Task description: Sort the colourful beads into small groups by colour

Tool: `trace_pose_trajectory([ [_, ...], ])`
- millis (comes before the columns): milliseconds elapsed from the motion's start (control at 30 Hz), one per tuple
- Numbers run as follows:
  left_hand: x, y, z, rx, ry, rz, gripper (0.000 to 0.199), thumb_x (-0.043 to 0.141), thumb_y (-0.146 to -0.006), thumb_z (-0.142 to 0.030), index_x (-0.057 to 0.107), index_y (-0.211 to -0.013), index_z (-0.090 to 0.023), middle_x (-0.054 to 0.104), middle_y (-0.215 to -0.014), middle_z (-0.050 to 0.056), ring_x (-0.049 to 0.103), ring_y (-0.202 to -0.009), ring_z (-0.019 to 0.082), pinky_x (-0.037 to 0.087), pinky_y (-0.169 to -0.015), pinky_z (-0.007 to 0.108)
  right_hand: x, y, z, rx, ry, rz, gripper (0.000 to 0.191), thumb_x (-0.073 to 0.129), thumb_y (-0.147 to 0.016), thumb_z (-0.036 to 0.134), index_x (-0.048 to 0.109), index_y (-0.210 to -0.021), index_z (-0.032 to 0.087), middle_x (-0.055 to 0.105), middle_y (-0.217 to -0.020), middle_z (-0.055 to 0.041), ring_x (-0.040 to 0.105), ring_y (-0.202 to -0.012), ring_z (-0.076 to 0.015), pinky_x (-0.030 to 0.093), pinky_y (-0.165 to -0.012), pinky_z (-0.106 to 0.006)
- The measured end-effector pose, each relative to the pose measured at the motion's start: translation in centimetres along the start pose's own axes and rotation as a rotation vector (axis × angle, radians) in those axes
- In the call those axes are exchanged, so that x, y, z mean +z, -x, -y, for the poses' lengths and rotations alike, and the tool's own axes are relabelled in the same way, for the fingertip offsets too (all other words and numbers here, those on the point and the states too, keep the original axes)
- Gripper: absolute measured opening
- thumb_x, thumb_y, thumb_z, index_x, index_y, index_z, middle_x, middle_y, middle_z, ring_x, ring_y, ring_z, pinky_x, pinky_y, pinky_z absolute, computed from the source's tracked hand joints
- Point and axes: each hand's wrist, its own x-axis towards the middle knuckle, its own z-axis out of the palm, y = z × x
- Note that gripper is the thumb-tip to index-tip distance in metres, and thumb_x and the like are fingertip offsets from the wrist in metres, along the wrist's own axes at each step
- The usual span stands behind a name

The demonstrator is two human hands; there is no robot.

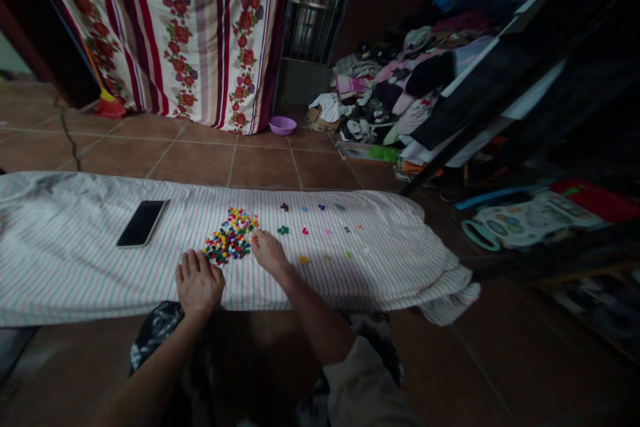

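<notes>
A pile of small multicoloured pieces [231, 237] lies on the striped cloth [190, 213]. At the pile's right edge is my right hand [268, 251], its fingers pinched together; anything between them is too small to make out. My left hand [199, 282] rests on the cloth at the pile's lower left, fingers spread, holding nothing. To the right, small groups sorted by colour sit in rows, among them dark green [283, 230], red [305, 231], yellow [303, 259], brown [285, 207] and light green [349, 255].
A dark-screened phone [143, 223] lies on the cloth at the left. Beyond, on the tiled floor, are a purple bowl [283, 125], a red dustpan [110, 107] and a heap of clothes [395, 80]. A floral curtain [200, 33] hangs behind.
</notes>
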Motion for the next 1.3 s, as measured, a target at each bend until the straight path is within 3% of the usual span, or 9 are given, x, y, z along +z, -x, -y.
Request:
trace_pose_trajectory([
  [200,-0.1,0.1,0.0,0.031,-0.034,-0.026,0.061,0.034,-0.083,-0.030,0.045,-0.132,0.003,0.043,-0.140,0.028,0.029,-0.139,0.034,0.024,-0.112,0.052,-0.7,0.5,-0.8,0.013,-0.049,-0.057,0.021,0.047,-0.085,0.014,0.060,-0.100,0.021,0.067,-0.098,-0.0040,0.060,-0.091,-0.0160,0.042,-0.079,-0.025],
  [333,-0.1,0.1,0.1,0.044,-0.041,-0.043,0.061,0.033,-0.083,-0.031,0.046,-0.132,0.003,0.044,-0.139,0.028,0.030,-0.138,0.034,0.025,-0.112,0.052,-1.5,1.1,-2.7,0.041,-0.072,-0.128,0.024,0.047,-0.086,0.017,0.061,-0.104,0.024,0.066,-0.102,-0.0030,0.060,-0.090,-0.0151,0.043,-0.079,-0.025],
  [567,-1.0,0.1,-0.6,0.042,-0.056,-0.031,0.060,0.027,-0.085,-0.032,0.048,-0.129,0.004,0.046,-0.136,0.029,0.033,-0.137,0.035,0.027,-0.111,0.052,-4.1,2.4,-9.9,0.026,-0.171,-0.404,0.024,0.045,-0.083,0.016,0.066,-0.096,0.019,0.066,-0.092,-0.0058,0.060,-0.082,-0.0153,0.047,-0.080,-0.026],
  [733,-1.0,0.1,-0.5,0.037,-0.024,-0.040,0.060,0.031,-0.084,-0.031,0.045,-0.134,0.000,0.045,-0.138,0.026,0.032,-0.137,0.034,0.027,-0.110,0.052,-7.0,3.9,-15.6,0.188,-0.162,-0.567,0.026,0.045,-0.079,0.021,0.067,-0.093,0.019,0.066,-0.088,-0.0059,0.060,-0.078,-0.0160,0.050,-0.077,-0.028],
  [1033,-1.0,0.1,-0.5,0.045,-0.040,-0.020,0.061,0.029,-0.084,-0.032,0.045,-0.133,0.001,0.046,-0.137,0.027,0.032,-0.137,0.035,0.028,-0.110,0.053,-11.9,6.0,-23.3,0.519,-0.065,-0.609,0.032,0.043,-0.074,0.016,0.069,-0.093,0.016,0.071,-0.097,-0.0108,0.064,-0.091,-0.0189,0.048,-0.085,-0.028],
  [1300,-0.7,0.1,-0.3,0.044,-0.048,-0.011,0.062,0.027,-0.085,-0.034,0.044,-0.133,-0.001,0.045,-0.138,0.025,0.031,-0.138,0.034,0.026,-0.111,0.052,-13.3,5.6,-26.6,0.619,0.000,-0.524,0.032,0.044,-0.076,0.017,0.072,-0.091,0.019,0.071,-0.082,-0.0055,0.064,-0.080,-0.0174,0.047,-0.075,-0.025],
])
